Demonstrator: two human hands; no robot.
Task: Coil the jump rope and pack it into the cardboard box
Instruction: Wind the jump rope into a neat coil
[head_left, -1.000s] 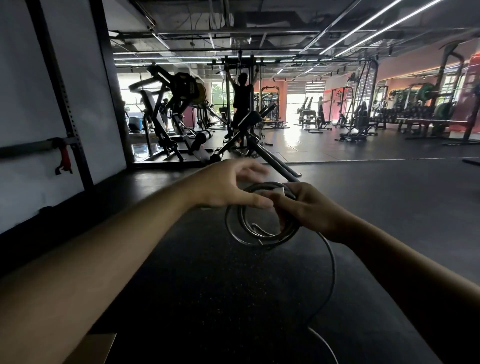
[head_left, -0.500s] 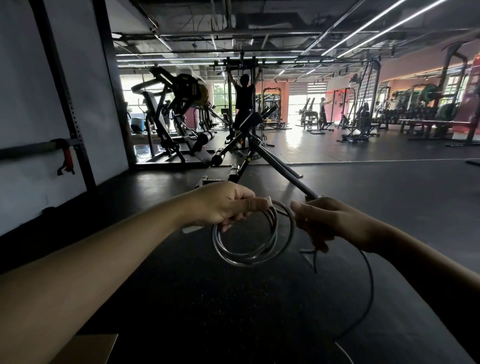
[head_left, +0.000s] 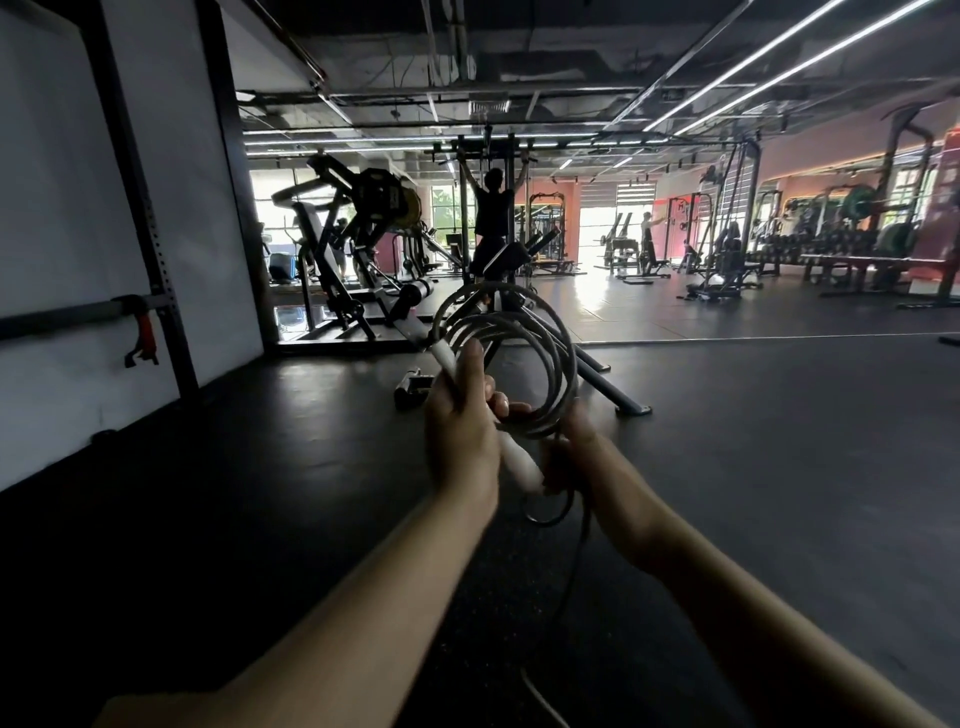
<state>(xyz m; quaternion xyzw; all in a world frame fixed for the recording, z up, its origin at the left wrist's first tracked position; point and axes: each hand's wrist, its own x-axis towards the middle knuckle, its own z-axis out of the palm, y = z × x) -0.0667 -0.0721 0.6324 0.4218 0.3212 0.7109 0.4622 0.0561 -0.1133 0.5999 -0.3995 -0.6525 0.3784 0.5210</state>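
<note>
Nearest, a loose tail of the jump rope (head_left: 563, 358) trails down from the hands toward the bottom edge, running between the two forearms over the dark rubber floor (head_left: 779, 467). The right hand (head_left: 576, 457) sits low and just right of the coil with its fingers curled; the tail seems to pass through them, but shadow hides the grip, so whether it really holds the cord cannot be told. Just left of it, the left hand (head_left: 460, 415) is closed around a white handle (head_left: 514, 460) and the bottom of the coil, thumb up along the handle. The handle runs slantwise through the fist, its lower end poking out near the right hand, its upper end toward the far left. The coil itself, several gray loops bunched together, stands upright above and to the right of the left hand, held in the air.

Beyond the coil, an adjustable bench frame (head_left: 587, 364) stands on the floor, partly covered by the loops. Farther left is a plate-loaded machine (head_left: 363, 234); farther still, a person (head_left: 491, 208) hangs from a pull-up rig.
</note>
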